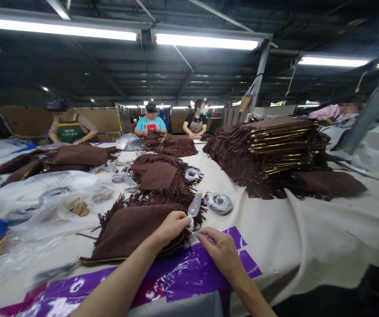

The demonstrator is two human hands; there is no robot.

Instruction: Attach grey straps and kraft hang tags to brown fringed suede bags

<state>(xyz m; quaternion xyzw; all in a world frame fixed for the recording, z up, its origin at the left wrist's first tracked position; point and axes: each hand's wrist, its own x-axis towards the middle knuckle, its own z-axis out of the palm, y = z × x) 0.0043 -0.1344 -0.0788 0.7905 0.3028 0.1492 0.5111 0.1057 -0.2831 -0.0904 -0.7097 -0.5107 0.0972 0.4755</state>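
A brown fringed bag (130,226) with a gold zip along its near edge lies flat in front of me. At its right end my left hand (175,223) is closed in a pinch on a whitish, clear plastic-wrapped piece (194,206). Just to the right, my right hand (218,247) has thumb and forefinger pressed together near that wrapping. Whatever is between those fingertips is too small to make out. Beneath the bag and my hands spreads shiny purple plastic film (189,273). A coiled strap in grey wrapping (221,203) rests beyond my right hand.
Several brown bags form a tall stack (275,145) at the right. More brown bags (159,174) lie straight ahead, others (80,155) at the left. Crumpled clear plastic (53,198) covers the left side. Co-workers (151,123) are across the table; a metal post (374,105) stands right.
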